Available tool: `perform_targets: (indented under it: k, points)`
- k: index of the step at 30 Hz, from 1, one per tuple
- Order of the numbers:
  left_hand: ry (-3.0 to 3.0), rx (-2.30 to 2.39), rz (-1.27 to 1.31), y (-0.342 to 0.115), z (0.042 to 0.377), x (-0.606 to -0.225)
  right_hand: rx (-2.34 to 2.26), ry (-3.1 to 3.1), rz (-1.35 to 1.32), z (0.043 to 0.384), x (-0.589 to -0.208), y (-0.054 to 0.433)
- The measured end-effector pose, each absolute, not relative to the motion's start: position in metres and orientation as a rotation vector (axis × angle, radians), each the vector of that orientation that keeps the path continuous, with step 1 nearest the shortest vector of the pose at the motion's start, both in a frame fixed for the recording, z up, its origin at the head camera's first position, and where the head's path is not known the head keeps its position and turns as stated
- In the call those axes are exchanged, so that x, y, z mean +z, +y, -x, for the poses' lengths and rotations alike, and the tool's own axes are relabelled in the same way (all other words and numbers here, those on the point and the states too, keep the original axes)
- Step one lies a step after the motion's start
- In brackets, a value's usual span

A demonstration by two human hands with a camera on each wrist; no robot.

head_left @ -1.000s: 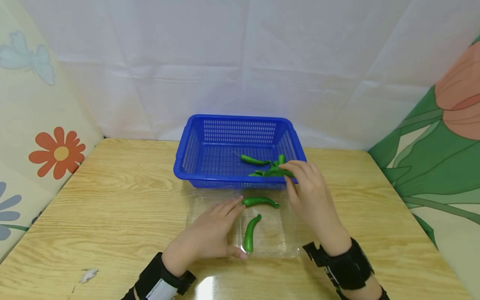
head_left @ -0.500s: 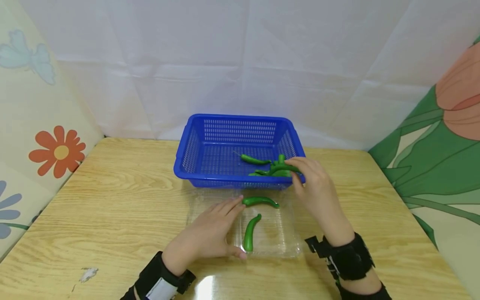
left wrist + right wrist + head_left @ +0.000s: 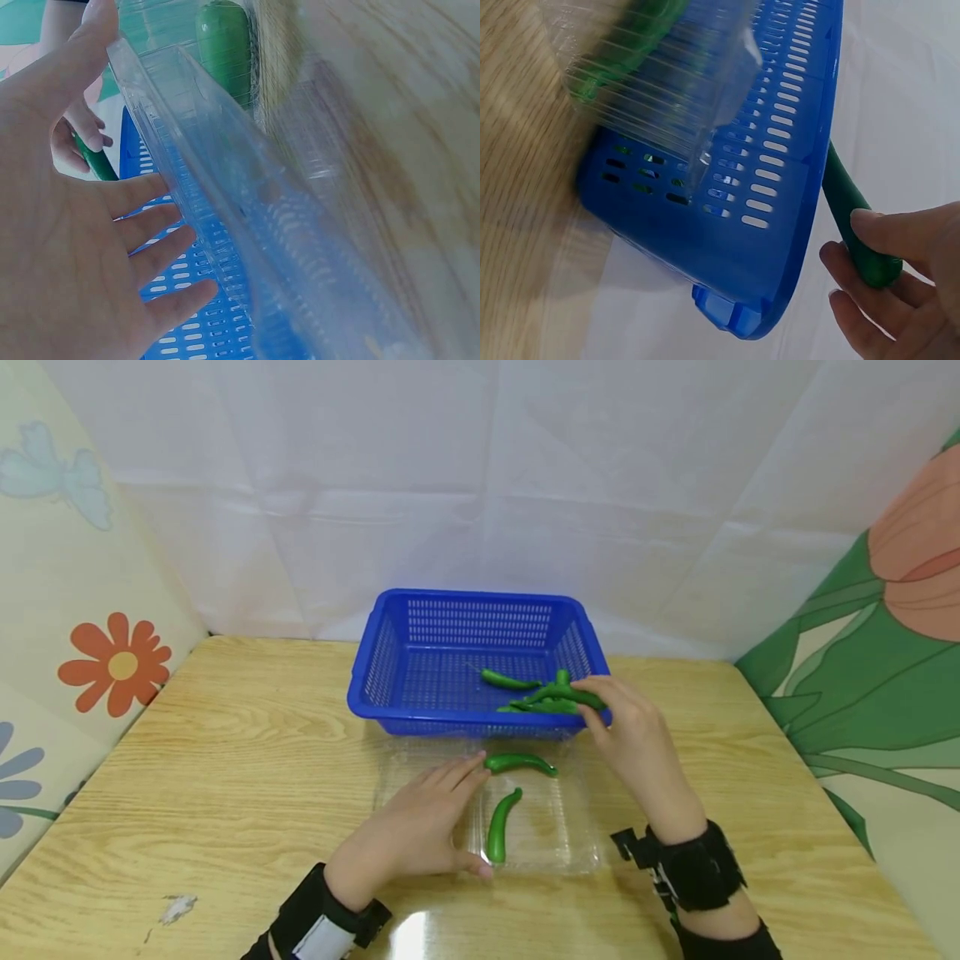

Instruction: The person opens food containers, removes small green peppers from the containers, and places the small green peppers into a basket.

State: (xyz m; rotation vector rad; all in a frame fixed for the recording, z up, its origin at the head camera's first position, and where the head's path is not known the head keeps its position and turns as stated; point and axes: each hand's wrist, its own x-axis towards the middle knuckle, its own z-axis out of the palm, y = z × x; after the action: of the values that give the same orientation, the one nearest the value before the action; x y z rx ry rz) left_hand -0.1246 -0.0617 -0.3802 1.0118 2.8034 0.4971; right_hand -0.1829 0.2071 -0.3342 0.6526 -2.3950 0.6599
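My right hand (image 3: 637, 743) pinches a green chili pepper (image 3: 874, 262) by its thick end, between thumb and fingers, over the front right rim of a blue plastic basket (image 3: 450, 717). More green peppers (image 3: 564, 707) lie in that basket's front right corner, partly behind the hand. My left hand (image 3: 412, 831) rests at a clear plastic container (image 3: 543, 839) in front of the basket. Its fingers (image 3: 161, 225) are straight and touch the container's edge in the left wrist view. Two peppers lie in the container, one crosswise pepper (image 3: 521, 762) and one lengthwise pepper (image 3: 498, 835).
A single pepper (image 3: 510, 680) lies apart in the basket. The wooden table (image 3: 247, 760) extends to both sides, with a worn white patch (image 3: 177, 909) at lower left. A white sheet (image 3: 375, 510) hangs behind the basket, and patterned panels stand left and right.
My right hand has shifted slightly right and drawn the pinched pepper up from the others in the basket. My left hand and the container have stayed in place.
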Motion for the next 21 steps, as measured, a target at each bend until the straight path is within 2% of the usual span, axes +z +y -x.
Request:
perform_targets:
  k: [21]
  points:
    - [2.801,0.502,-1.0,-0.0605,0.124,-0.3796,0.593,-2.544,-0.68,0.1867,-0.3418,0.2071]
